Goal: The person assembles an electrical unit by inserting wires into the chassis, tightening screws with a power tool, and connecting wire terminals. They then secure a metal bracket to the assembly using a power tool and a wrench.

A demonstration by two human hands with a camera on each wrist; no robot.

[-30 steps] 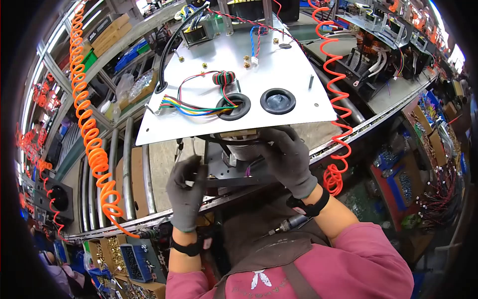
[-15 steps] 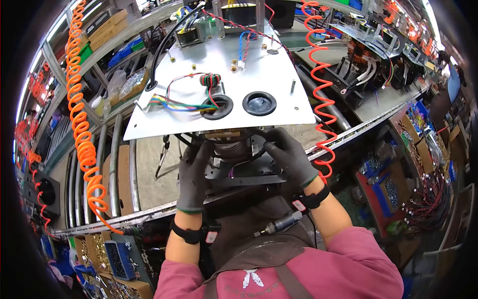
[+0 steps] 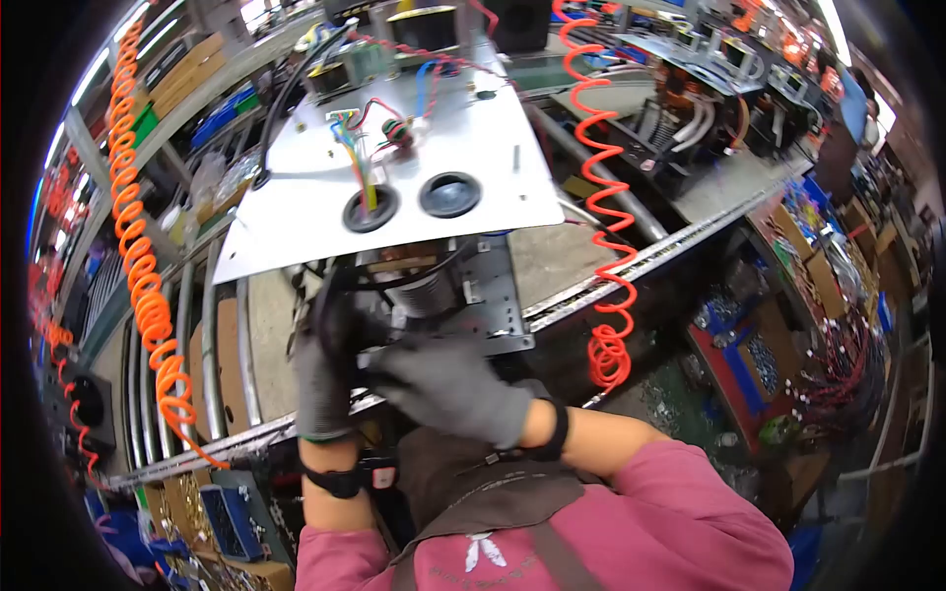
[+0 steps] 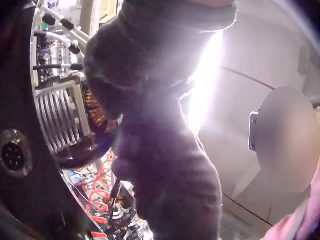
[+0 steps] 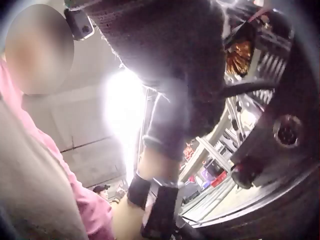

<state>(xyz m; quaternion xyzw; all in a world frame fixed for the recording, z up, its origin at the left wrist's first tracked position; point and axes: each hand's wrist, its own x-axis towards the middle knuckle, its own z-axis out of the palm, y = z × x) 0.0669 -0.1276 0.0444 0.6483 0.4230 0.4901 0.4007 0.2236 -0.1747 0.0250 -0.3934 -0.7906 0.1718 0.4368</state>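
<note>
A white metal plate point(image 3: 296, 217) with two black rubber grommets stands over a dark metal base point(image 3: 498, 295). Coloured wires point(image 3: 367, 177) pass through the left grommet. Under the plate are a finned silver block point(image 4: 57, 120) and a copper winding point(image 5: 240, 57). My gloved left hand point(image 3: 325, 384) is below the plate's front left, gripping a black cable point(image 5: 250, 89) that runs toward the block. Close beside it is my gloved right hand point(image 3: 453, 389), its fingertips reaching to the left hand. I cannot tell what the right fingers hold.
An orange coiled air hose point(image 3: 148, 305) hangs at the left, a red one point(image 3: 601, 197) at the right. Metal rollers point(image 3: 209, 364) lie left of the base. Another assembly point(image 3: 680, 108) stands at the back right. Parts boxes point(image 3: 232, 522) are at the lower left.
My right hand has moved left from beneath the plate's right side to my left hand. The coloured wires now stand more upright. The head view has shifted, moving the plate leftward in frame.
</note>
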